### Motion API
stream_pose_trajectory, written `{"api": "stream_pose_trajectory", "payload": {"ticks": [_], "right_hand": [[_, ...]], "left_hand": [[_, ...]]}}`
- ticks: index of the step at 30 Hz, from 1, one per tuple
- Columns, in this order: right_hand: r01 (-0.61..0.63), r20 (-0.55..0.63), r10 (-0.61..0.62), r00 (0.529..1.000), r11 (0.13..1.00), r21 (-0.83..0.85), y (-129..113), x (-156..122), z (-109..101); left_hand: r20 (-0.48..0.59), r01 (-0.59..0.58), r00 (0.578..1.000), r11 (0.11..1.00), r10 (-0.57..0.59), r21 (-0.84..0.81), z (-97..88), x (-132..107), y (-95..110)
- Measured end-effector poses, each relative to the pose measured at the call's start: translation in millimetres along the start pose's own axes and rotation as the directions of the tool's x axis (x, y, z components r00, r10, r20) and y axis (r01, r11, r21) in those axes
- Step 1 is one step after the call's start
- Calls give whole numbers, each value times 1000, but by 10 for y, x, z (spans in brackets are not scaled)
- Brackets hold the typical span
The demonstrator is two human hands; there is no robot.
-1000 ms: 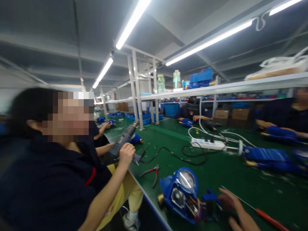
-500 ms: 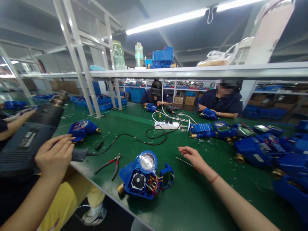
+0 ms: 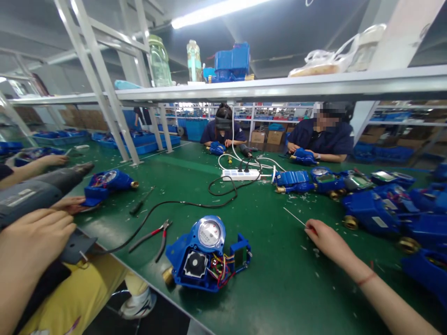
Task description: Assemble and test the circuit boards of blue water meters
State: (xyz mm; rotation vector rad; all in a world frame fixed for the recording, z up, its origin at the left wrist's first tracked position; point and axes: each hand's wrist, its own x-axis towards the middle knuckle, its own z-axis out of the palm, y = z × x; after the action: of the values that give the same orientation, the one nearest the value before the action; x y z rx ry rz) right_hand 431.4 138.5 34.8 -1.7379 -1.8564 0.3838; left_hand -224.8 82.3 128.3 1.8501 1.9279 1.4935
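Note:
My left hand (image 3: 38,242) is wrapped round the handle of a dark heat gun (image 3: 33,193), whose metal nozzle points up and away over the table's left edge. In my right hand (image 3: 326,239), fingers closed, is a screwdriver (image 3: 294,215); its thin shaft sticks out to the upper left and its handle is mostly covered. Between my hands sits an opened blue water meter (image 3: 195,253) with a round dial, a black-and-white inner part and coloured wires. Its small display housing (image 3: 240,253) hangs off the right side. Red-handled cutting pliers (image 3: 153,239) lie left of it.
A black cord (image 3: 174,203) runs from the heat gun toward a white power strip (image 3: 240,175). Another screwdriver (image 3: 139,204) and a blue meter (image 3: 110,181) are at left, near a co-worker's hand (image 3: 71,204). Several meters (image 3: 373,214) crowd the right. A shelf (image 3: 261,88) spans above.
My right hand has moved right and closed on the screwdriver, which earlier lay beneath it. My left hand and the heat gun have shifted left and lower in view.

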Motion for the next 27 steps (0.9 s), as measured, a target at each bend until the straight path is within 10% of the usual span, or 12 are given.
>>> {"api": "stream_pose_trajectory", "payload": {"ticks": [10, 16, 23, 25, 27], "right_hand": [[-114, 435, -153, 888, 841, 529, -948, -93, 784], [-132, 229, -20, 973, 769, 625, -1022, 440, 806], [45, -130, 37, 991, 816, 576, -1233, 272, 587], [192, -188, -101, 977, 800, 569, -1509, -14, 534], [555, -240, -503, 831, 714, 426, -1819, -479, 544]], "left_hand": [[34, 85, 996, 995, -87, 45, 20, 49, -4], [50, 166, 985, 986, -167, 29, 84, 109, -33], [46, 214, 975, 975, -217, 62, -37, -78, 25], [35, 205, 977, 975, -209, 82, -83, -68, 105], [36, 182, 982, 979, -186, 95, -76, -99, 225]]}}
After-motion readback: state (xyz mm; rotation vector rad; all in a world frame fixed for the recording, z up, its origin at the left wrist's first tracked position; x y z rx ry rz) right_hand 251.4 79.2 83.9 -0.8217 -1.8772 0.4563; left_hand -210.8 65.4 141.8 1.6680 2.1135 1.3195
